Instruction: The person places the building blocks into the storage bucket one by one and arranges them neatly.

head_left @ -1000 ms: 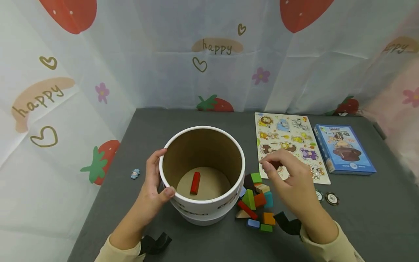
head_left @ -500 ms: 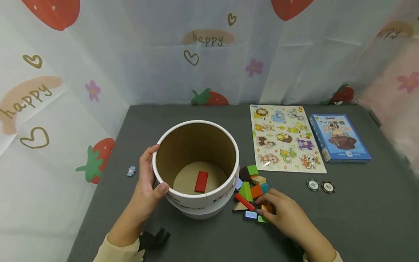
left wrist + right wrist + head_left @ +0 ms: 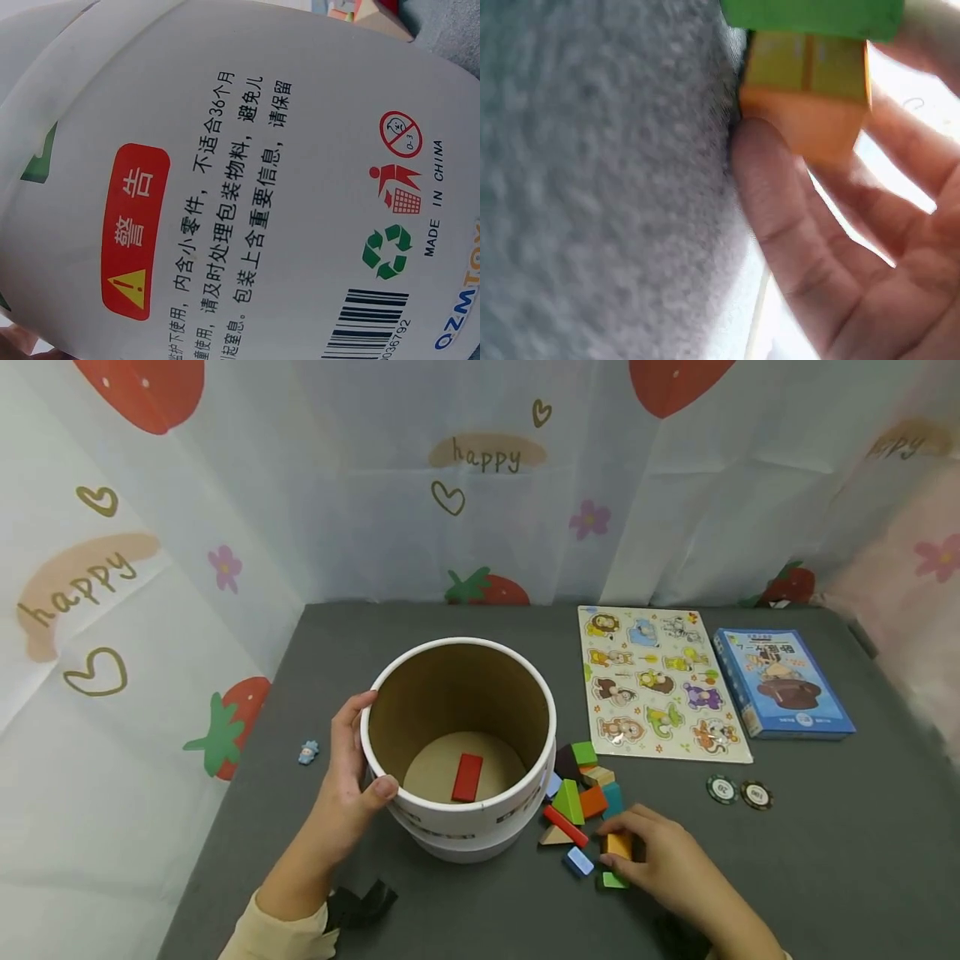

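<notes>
My left hand (image 3: 347, 777) grips the rim of a white bucket (image 3: 465, 847), thumb on the near side and fingers along the left. A red block (image 3: 467, 777) lies flat on the bucket's floor. In the left wrist view the bucket's printed wall (image 3: 225, 187) fills most of the picture. To the bucket's right, my right hand (image 3: 667, 856) pinches an orange block (image 3: 618, 845) between thumb and fingers, low at the table. The right wrist view shows this orange block (image 3: 806, 112) close up, with a green block (image 3: 814, 16) right beside it.
Several coloured blocks lie against the bucket's right side, among them a green triangle (image 3: 570, 802) and a blue block (image 3: 578, 862). Behind are an animal puzzle board (image 3: 660, 685) and a blue box (image 3: 783, 685). Two chips (image 3: 739, 791) and a small blue figure (image 3: 308, 752) lie apart.
My right hand has come down from above the puzzle board to the orange block. The red block in the bucket has tipped onto its broad side. The small blue and green blocks have shifted slightly.
</notes>
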`<act>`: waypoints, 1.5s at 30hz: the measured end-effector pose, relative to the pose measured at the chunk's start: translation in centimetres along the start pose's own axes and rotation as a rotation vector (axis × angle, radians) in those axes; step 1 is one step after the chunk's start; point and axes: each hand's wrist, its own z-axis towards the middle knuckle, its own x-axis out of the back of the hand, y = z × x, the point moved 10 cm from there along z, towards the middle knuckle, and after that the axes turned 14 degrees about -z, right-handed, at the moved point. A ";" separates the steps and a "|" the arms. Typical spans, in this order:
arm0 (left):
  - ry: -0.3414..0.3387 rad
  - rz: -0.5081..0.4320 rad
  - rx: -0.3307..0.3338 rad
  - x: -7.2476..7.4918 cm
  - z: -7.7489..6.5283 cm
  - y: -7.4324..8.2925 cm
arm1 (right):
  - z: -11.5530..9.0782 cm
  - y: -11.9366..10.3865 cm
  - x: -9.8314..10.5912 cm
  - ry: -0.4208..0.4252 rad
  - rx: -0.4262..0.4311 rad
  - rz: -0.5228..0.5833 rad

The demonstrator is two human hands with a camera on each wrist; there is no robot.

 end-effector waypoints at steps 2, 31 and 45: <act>0.005 0.005 0.004 0.1 -0.2 0.0 | 0.0 0.0 0.2 0.016 -0.009 0.011; 0.008 0.022 -0.020 0.0 0.0 0.1 | 0.8 -14.1 19.5 0.684 0.516 0.113; 0.013 0.027 -0.020 0.0 -0.1 0.3 | 5.9 -20.0 17.2 0.439 0.654 0.031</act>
